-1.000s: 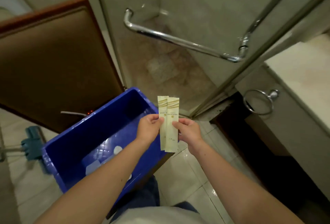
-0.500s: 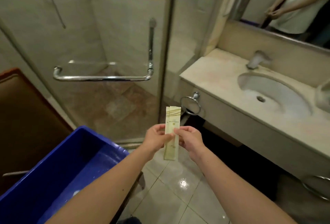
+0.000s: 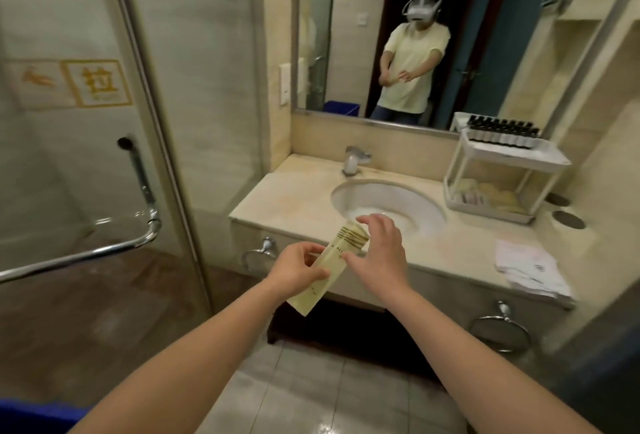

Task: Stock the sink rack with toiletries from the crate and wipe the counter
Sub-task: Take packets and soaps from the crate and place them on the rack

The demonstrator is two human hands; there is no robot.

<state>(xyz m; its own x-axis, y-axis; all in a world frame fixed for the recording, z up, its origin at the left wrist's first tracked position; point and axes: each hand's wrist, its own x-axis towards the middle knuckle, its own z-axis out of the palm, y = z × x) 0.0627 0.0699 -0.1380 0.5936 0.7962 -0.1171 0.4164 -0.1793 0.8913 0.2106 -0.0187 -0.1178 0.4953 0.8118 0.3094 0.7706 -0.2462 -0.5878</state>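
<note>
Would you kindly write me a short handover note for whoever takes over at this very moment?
Left hand grips the pale yellow sachet; right hand is open, fingers spread at its upper end.
Rack stands on the counter right of the sink: small bottles on top, pale items below. Crate is at lower left; white cloth lies on the counter.
Done: sachet fetched. Left: rack it, continue stocking, wipe counter.
</note>
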